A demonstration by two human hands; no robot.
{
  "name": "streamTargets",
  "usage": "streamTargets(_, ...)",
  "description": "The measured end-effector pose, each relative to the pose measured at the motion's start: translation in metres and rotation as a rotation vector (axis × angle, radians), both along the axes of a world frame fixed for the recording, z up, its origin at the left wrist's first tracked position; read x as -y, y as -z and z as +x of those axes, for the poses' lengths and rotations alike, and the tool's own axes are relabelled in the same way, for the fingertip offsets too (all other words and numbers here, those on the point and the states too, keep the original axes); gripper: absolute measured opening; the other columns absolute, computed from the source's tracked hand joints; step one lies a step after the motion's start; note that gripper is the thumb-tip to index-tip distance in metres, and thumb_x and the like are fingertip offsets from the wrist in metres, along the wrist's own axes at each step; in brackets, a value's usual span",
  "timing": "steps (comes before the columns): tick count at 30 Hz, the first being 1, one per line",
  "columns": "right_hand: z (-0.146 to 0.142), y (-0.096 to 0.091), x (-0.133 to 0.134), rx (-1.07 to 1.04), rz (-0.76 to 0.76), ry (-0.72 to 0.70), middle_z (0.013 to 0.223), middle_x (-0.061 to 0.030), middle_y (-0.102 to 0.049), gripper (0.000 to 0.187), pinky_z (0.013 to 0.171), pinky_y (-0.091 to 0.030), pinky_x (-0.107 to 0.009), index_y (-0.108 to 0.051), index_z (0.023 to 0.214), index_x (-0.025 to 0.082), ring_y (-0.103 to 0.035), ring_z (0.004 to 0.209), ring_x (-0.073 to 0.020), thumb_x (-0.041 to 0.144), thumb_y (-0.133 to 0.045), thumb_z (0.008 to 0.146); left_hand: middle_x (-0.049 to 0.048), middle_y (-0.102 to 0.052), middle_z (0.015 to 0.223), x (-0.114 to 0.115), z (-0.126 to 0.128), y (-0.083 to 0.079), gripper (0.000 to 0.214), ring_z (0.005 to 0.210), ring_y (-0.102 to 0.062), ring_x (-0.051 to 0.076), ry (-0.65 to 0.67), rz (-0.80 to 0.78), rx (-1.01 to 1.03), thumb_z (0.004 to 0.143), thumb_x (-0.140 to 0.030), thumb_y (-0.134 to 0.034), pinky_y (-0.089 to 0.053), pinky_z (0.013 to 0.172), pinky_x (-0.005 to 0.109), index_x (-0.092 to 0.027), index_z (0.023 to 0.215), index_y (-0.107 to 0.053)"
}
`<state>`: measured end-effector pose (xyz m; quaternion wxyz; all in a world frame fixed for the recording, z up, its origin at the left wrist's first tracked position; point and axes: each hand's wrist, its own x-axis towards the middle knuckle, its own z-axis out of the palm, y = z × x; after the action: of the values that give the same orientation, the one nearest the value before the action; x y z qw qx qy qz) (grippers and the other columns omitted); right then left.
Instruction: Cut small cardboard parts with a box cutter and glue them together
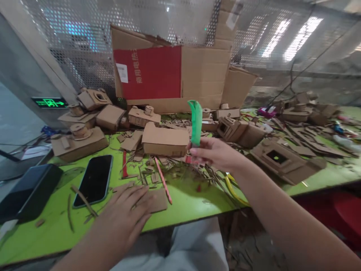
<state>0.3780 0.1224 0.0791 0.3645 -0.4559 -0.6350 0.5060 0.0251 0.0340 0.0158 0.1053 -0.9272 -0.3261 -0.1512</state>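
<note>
Above the right-hand grip (212, 153); the green tool (196, 124), nearly upright

Two hands (132, 205) (217, 152), one green tool (196, 122), one phone (94, 178)

Bright green curved tool (196, 122): smooth plastic, slight sheen. Flat brown cardboard piece (158, 200) and long brown cardboard block (166, 140): matt, papery. Black rectangular phone (94, 176): smooth, glossy, glass-like face. Yellow-green tabletop (187, 209): smooth, softly reflective. Silver-grey perforated sheet (93, 62): shiny, metallic. Pale grey trousers (197, 242): matt cloth.
</note>
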Motion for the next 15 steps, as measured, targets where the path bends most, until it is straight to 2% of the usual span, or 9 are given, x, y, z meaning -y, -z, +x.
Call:
streamTargets(4, -0.059, 0.001, 0.008, -0.043, -0.08, -0.231, 0.088, -0.0027, -0.076, 0.053, 0.064, -0.056, -0.027, -0.078, 0.101, 0.019, -0.07, 0.077, -0.0167, 0.065, -0.092, 0.08, 0.0143, -0.082, 0.13, -0.007, 0.011, -0.012, 0.038, 0.119, -0.077, 0.034, -0.031, 0.036, -0.072, 0.1, -0.012, -0.055, -0.064, 0.102, 0.055, -0.023, 0.128, -0.078)
streamTargets(6, -0.083, 0.002, 0.009, -0.022, -0.086, -0.274, 0.084, -0.0006, -0.076, 0.043, 0.067, -0.056, -0.027, -0.075, 0.092, 0.021, -0.071, 0.076, -0.017, 0.061, -0.09, 0.086, 0.0186, -0.082, 0.13, -0.004, 0.013, -0.016, 0.043, 0.121, -0.078, 0.036, -0.038, 0.049, -0.103, 0.093, -0.003, -0.052, -0.065, 0.101, 0.056, -0.018, 0.124, -0.079)
streamTargets(9, -0.11, 0.008, 0.008, 0.024, -0.054, -0.237, 0.077, 0.0015, -0.071, 0.043, 0.062, -0.052, -0.028, -0.071, 0.085, 0.023, -0.068, 0.072, -0.0179, 0.064, -0.08, 0.096, 0.0199, -0.085, 0.118, 0.009, 0.015, -0.016, 0.046, 0.11, -0.082, 0.033, 0.002, 0.099, -0.129, 0.087, -0.002, -0.048, -0.067, 0.096, 0.047, -0.011, 0.117, -0.081)
streamTargets(10, -0.116, 0.011, 0.008, 0.033, -0.039, -0.219, 0.079, 0.0011, -0.07, 0.043, 0.063, -0.052, -0.029, -0.07, 0.087, 0.024, -0.068, 0.074, -0.0188, 0.065, -0.075, 0.099, 0.0205, -0.086, 0.115, 0.014, 0.017, -0.015, 0.044, 0.106, -0.083, 0.032, 0.036, 0.167, -0.146, 0.088, -0.005, -0.047, -0.068, 0.091, 0.043, -0.009, 0.114, -0.082)
streamTargets(12, -0.122, 0.017, 0.007, 0.042, -0.012, -0.186, 0.089, -0.001, -0.073, 0.042, 0.071, -0.054, -0.031, -0.072, 0.094, 0.024, -0.07, 0.083, -0.0212, 0.064, -0.067, 0.105, 0.0219, -0.086, 0.115, 0.023, 0.021, -0.01, 0.042, 0.105, -0.084, 0.032, 0.076, 0.262, -0.193, 0.092, -0.013, -0.048, -0.068, 0.088, 0.041, -0.007, 0.114, -0.082)
streamTargets(15, -0.122, 0.025, 0.006, 0.054, 0.009, -0.127, 0.106, -0.0054, -0.076, 0.037, 0.084, -0.057, -0.036, -0.072, 0.105, 0.024, -0.071, 0.098, -0.0242, 0.058, -0.058, 0.11, 0.0236, -0.086, 0.114, 0.032, 0.031, 0.002, 0.042, 0.102, -0.085, 0.035, 0.02, 0.328, -0.264, 0.095, -0.02, -0.05, -0.07, 0.085, 0.045, -0.007, 0.121, -0.081)
